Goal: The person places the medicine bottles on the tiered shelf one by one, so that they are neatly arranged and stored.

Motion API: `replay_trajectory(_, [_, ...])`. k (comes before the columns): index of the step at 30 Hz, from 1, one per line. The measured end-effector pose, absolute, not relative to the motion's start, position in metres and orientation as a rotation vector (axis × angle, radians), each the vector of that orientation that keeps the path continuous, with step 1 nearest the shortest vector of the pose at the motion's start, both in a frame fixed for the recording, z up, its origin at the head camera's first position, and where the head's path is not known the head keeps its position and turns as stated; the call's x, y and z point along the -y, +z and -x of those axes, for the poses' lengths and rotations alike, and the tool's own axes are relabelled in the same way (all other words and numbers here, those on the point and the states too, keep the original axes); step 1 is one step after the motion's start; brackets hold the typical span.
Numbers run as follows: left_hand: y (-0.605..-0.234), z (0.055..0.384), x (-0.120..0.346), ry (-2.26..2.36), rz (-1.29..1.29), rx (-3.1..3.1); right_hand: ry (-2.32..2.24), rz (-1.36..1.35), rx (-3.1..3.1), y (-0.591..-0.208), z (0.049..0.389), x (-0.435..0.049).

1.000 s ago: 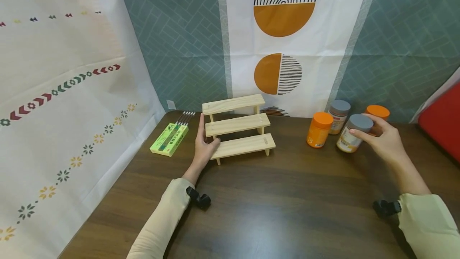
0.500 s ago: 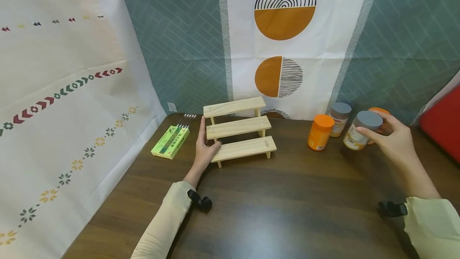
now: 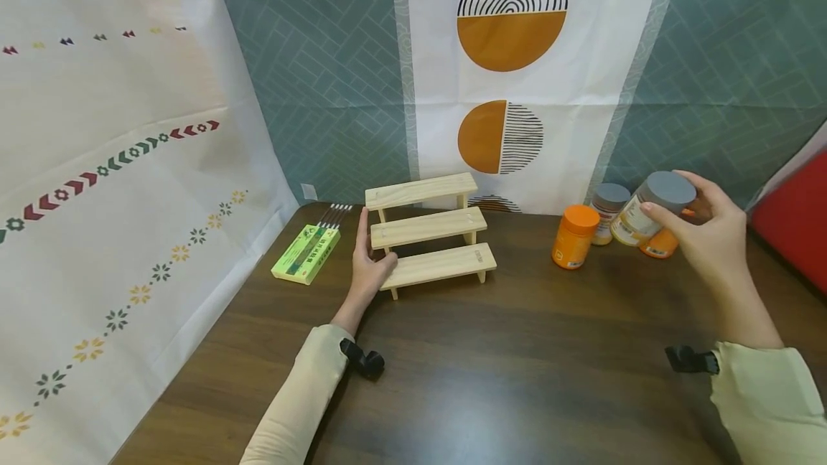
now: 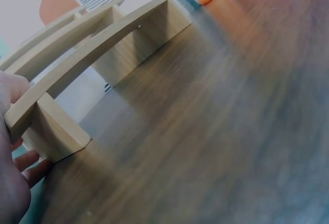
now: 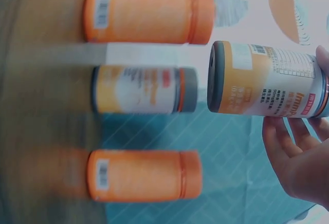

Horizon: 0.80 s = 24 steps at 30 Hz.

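My right hand [image 3: 717,232] grips a grey-lidded supplement jar [image 3: 634,222] near its lid, thumb in front and fingers behind. The jar is raised off the table and tilted, its base toward the left. In the right wrist view the jar [image 5: 257,82] shows its printed label, with the fingers of the right hand [image 5: 300,170] around the lid end. On the left, a three-step wooden display rack [image 3: 429,227] stands on the table. My left hand [image 3: 370,271] holds its left end, thumb on the lowest step; the fingertips [image 4: 37,172] lie beside the front leg.
An orange bottle [image 3: 571,241] stands left of the raised jar. Another grey-lidded jar [image 3: 611,198] stands behind, and a second orange bottle [image 3: 660,244] is partly hidden by the right hand. A green box [image 3: 306,253] with cotton swabs [image 3: 334,215] lies left of the rack. Something red [image 3: 795,214] sits far right.
The right hand has lifted the grey-lidded jar up from the table and tilted it, uncovering the lower part of the orange bottle behind. The left hand and rack stay in place.
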<state>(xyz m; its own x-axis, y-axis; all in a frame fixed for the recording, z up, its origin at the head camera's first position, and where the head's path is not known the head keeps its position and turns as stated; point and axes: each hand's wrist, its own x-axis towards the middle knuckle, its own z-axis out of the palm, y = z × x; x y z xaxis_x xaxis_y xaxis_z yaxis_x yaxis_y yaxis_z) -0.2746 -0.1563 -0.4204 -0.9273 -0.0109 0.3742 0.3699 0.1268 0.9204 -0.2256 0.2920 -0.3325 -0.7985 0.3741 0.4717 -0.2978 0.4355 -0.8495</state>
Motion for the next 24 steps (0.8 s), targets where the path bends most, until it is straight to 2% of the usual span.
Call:
replay_trajectory(16, [-0.424,0.275,0.150,-1.879,0.370,2.122,1.510,-0.033,2.030,-0.313,0.240,-0.242])
replay_trajectory(24, [-0.422,0.274,0.156,-1.882,0.340,2.106,1.681,-0.106,1.881,-0.307,0.260,-0.192])
